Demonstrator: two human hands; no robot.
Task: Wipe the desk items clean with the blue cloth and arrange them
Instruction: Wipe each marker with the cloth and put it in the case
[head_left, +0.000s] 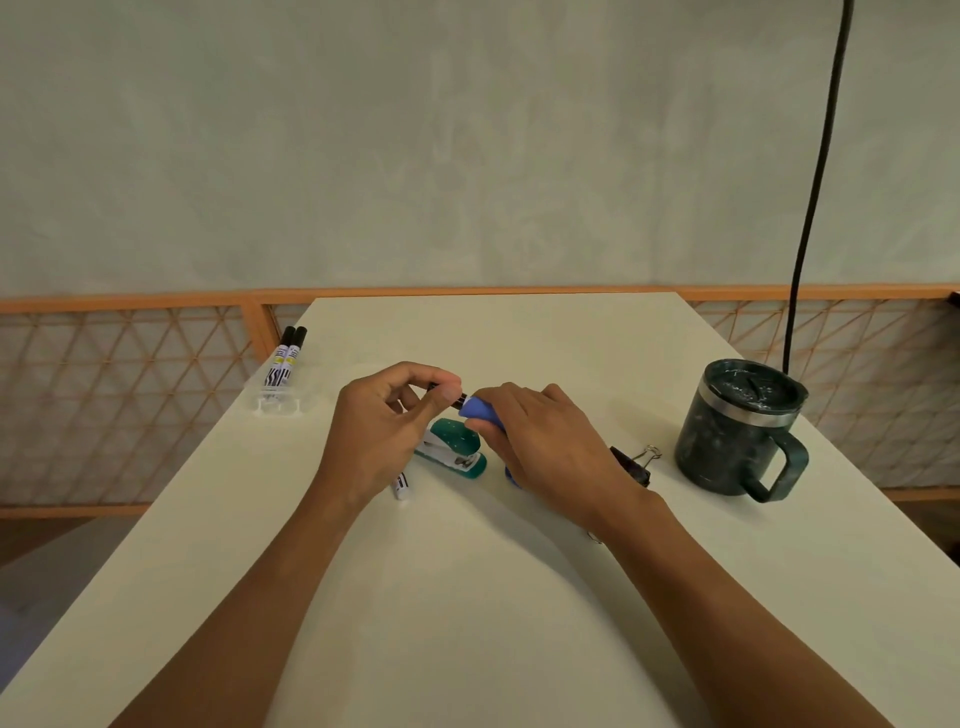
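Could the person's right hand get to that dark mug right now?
Probably yes. The mug stands just beyond the right hand, on its own side, with only a binder clip lying low between them. That hand is gripping the blue cloth, though.

It looks like an office or study corner: a plain white bench (467, 597) carrying stationery, with a green stapler (457, 447) just beside the left hand (384, 431), two markers (285, 358) in a clear holder (278, 405) beyond it, and a binder clip (636, 462) and lidded mug (737, 436) to the right of the right hand (545, 441).
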